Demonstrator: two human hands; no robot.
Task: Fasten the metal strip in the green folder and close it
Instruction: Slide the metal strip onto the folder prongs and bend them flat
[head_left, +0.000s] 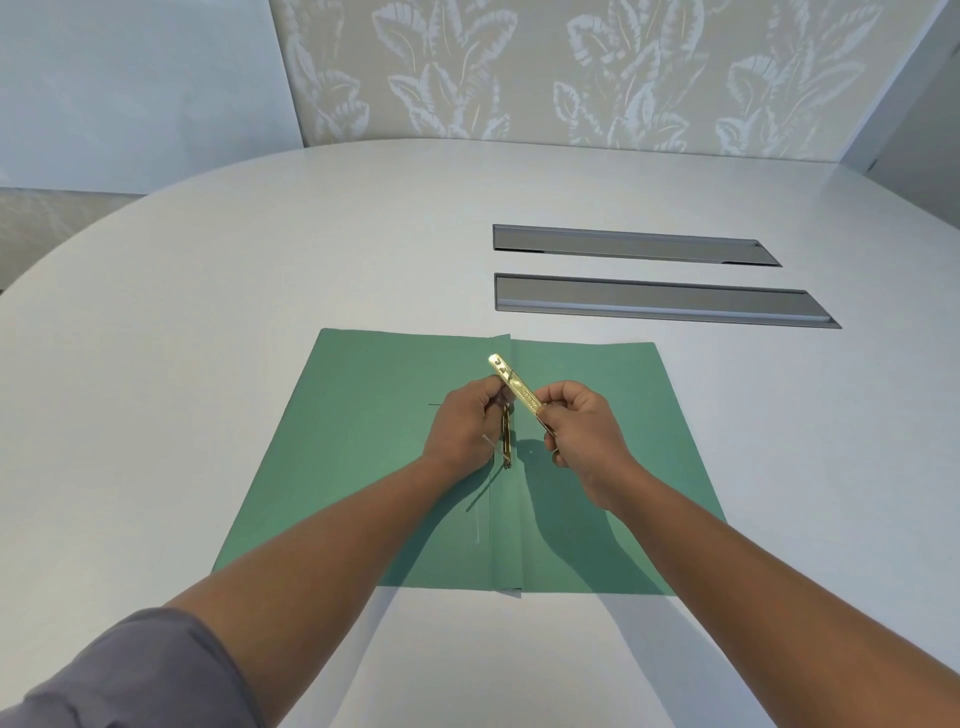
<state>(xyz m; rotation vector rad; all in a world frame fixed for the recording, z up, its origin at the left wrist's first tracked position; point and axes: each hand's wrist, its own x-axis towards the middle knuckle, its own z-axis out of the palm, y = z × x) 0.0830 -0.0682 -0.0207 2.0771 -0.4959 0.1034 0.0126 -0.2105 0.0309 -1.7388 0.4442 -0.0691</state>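
Note:
The green folder (363, 467) lies open and flat on the white table, its spine fold running toward me. Over the fold, my right hand (582, 436) pinches a gold metal strip (511, 382) by its near end; the strip tilts up and away to the left. My left hand (462, 426) is closed on a second gold fastener piece (506, 441) whose thin prongs point down at the folder's crease. The far end of the tilted strip passes just above my left fingers; whether the two metal pieces touch is hidden by the fingers.
Two long grey recessed slots (634, 245) (660, 302) are set into the white table (208, 312) beyond the folder on the right. A patterned wall panel stands behind the table's curved far edge.

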